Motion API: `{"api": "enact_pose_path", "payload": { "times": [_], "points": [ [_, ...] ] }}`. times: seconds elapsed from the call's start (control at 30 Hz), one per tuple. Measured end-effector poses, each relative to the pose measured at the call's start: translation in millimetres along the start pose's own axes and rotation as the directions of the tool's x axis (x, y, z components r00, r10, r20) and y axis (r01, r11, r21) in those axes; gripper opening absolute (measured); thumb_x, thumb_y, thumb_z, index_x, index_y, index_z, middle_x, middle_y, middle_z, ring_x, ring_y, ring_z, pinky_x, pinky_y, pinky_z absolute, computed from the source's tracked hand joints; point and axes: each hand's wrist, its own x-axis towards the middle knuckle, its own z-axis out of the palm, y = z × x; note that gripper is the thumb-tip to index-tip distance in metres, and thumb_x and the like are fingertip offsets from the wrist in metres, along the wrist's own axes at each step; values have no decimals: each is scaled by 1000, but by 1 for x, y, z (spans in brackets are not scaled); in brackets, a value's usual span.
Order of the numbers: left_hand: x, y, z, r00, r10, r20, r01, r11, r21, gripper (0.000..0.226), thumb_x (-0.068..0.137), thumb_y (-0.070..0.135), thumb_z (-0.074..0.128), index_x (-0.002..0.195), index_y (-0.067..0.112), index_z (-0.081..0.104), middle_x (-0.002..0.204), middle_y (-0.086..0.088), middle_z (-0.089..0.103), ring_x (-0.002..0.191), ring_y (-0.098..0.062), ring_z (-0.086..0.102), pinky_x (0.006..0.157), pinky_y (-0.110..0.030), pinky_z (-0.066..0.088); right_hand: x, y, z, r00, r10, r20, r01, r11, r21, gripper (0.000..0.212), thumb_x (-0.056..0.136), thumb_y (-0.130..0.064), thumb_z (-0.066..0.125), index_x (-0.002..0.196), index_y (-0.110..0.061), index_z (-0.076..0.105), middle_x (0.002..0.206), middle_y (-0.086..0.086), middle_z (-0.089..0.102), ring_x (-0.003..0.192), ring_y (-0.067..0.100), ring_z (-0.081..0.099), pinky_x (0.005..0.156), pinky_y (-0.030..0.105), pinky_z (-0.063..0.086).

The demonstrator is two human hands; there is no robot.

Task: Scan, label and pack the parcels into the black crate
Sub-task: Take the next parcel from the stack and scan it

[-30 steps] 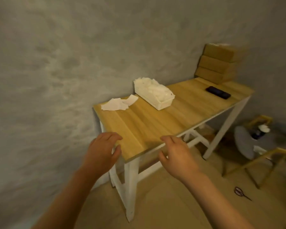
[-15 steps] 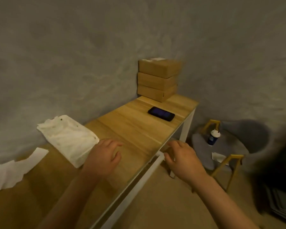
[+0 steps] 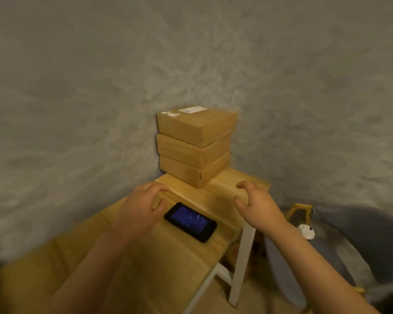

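Note:
Three brown cardboard parcels [image 3: 193, 146] stand stacked at the far end of the wooden table [image 3: 159, 257], against the grey wall. White labels show on the top parcel. A black handheld scanner [image 3: 190, 221] with a lit blue screen lies flat on the table in front of the stack. My left hand [image 3: 143, 209] hovers just left of the scanner, fingers loosely curled and holding nothing. My right hand [image 3: 256, 202] hovers over the table's right edge, fingers also loosely curled and empty. Both hands are short of the stack. The black crate is out of view.
A grey chair [image 3: 340, 257] with yellow wooden legs stands on the floor right of the table, with a small white bottle [image 3: 306, 231] on its seat. White table legs [image 3: 242, 264] drop below the right edge. The grey wall closes in behind and left.
The view has swung right and closer along the table; the parcel stack and scanner are now near. Both hands have advanced toward the stack. The white bin and papers have left the view.

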Motion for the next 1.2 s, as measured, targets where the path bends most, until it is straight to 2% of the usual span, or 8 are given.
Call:
{"api": "enact_pose_path", "payload": {
  "times": [0.1, 0.27, 0.4, 0.53, 0.73, 0.93, 1.1, 1.2],
  "points": [
    [65, 13, 24, 998, -55, -28, 54, 998, -44, 43, 87, 45, 45, 122, 26, 61, 121, 6, 60, 109, -10, 54, 94, -28, 42, 77, 39, -11, 998, -46, -30, 47, 999, 23, 41, 94, -34, 52, 132, -21, 49, 134, 1, 52, 124, 20, 47, 99, 35, 43],
    [149, 37, 60, 971, -188, -145, 167, 975, -148, 37, 98, 25, 57, 134, 27, 52, 128, 8, 51, 101, -10, 53, 79, -20, 41, 194, 87, -30, 995, -89, -50, 96, 979, 180, 44, 93, -26, 57, 135, -16, 48, 137, 3, 52, 129, 21, 46, 100, 31, 39],
    [197, 47, 84, 905, -381, -191, 278, 867, -415, 55, 100, 33, 53, 151, 27, 33, 150, 2, 41, 131, -13, 44, 102, -33, 43, 278, 104, -31, 1000, -2, 1, 2, 912, 410, 47, 95, -26, 56, 139, -15, 43, 139, 6, 51, 126, 23, 49, 96, 30, 38],
    [225, 57, 102, 842, -525, -127, 363, 723, -588, 70, 96, 53, 51, 156, 35, 20, 157, 7, 34, 139, -15, 39, 111, -44, 40, 335, 101, -21, 995, 34, 99, -86, 808, 583, 57, 96, -32, 55, 146, -17, 32, 147, 8, 42, 131, 25, 45, 104, 39, 41],
    [243, 74, 115, 814, -564, -142, 341, 661, -669, 65, 102, 28, 52, 157, 28, 17, 145, 10, 42, 124, -6, 44, 105, -30, 40, 368, 90, -7, 989, 48, 142, -141, 616, 775, 64, 98, -43, 49, 153, -24, 23, 155, 5, 33, 138, 24, 38, 107, 38, 34],
    [240, 73, 115, 821, -549, -155, 335, 684, -648, 72, 99, 29, 57, 158, 28, 15, 154, 6, 39, 132, -8, 43, 110, -33, 41, 369, 82, -4, 990, 43, 135, -138, 517, 845, 61, 96, -48, 49, 149, -23, 32, 150, 2, 40, 133, 21, 42, 95, 32, 37],
    [214, 71, 112, 823, -520, -228, 266, 708, -654, 66, 98, 32, 55, 155, 36, 22, 149, 15, 40, 118, 8, 48, 89, -12, 44, 346, 68, -6, 994, 84, 73, -103, 442, 891, 56, 96, -47, 52, 144, -24, 37, 142, 0, 46, 114, 12, 46, 89, 31, 39],
    [191, 69, 105, 786, -533, -313, 213, 709, -672, 58, 100, 28, 51, 152, 35, 28, 143, 15, 45, 118, 9, 48, 83, -10, 46, 320, 53, -5, 998, 53, 34, -52, 384, 922, 47, 96, -45, 53, 137, -26, 40, 130, -6, 49, 106, 8, 52, 89, 31, 45]
  ]
}}
